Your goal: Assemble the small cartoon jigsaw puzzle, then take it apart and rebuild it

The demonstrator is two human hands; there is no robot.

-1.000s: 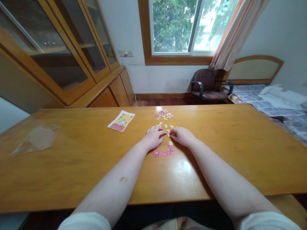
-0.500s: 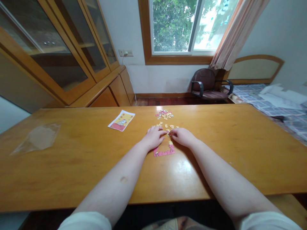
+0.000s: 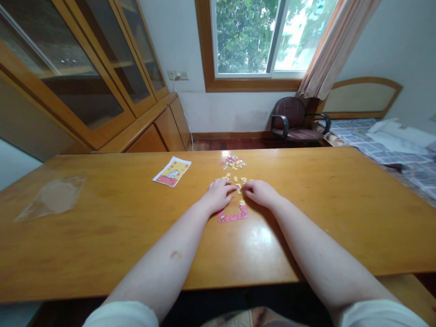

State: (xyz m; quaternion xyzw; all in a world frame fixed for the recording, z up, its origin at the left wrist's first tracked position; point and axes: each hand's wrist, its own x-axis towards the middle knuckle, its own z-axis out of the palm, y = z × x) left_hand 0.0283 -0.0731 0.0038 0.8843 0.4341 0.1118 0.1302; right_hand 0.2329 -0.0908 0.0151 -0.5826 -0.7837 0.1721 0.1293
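Head cam here, looking down a long varnished wooden tabletop (image 3: pixel 102 240) with both forearms (image 3: pixel 163 259) reaching in from the bottom of the shot. The jigsaw stuff sits around the middle of the table: a small heap of pink and yellow pieces (image 3: pixel 233 162) farthest out, a scatter of loose yellow pieces (image 3: pixel 226 178) nearer in, and a strip of joined pink border pieces (image 3: pixel 232 216) right under the hands. The left hand (image 3: pixel 218 196) and right hand (image 3: pixel 260 193) are both curled over and meet around a tiny yellow piece (image 3: pixel 238 188), but I can't tell if that's a real pinch or just fingers sitting beside it. The main risk I'd see is the heel of either hand dragging across that pink strip and shoving the joined bits apart, especially since the varnish looks slick. A careless finger could also flick a loose piece away or into the heap. A printed picture card (image 3: pixel 172 171) and a clear plastic bag (image 3: pixel 51 197) lie well off to the left, out of harm's way. The hands hide part of the assembled section, the pieces are too small to read, and the glare patch (image 3: pixel 262 236) washes out the wood just below them.
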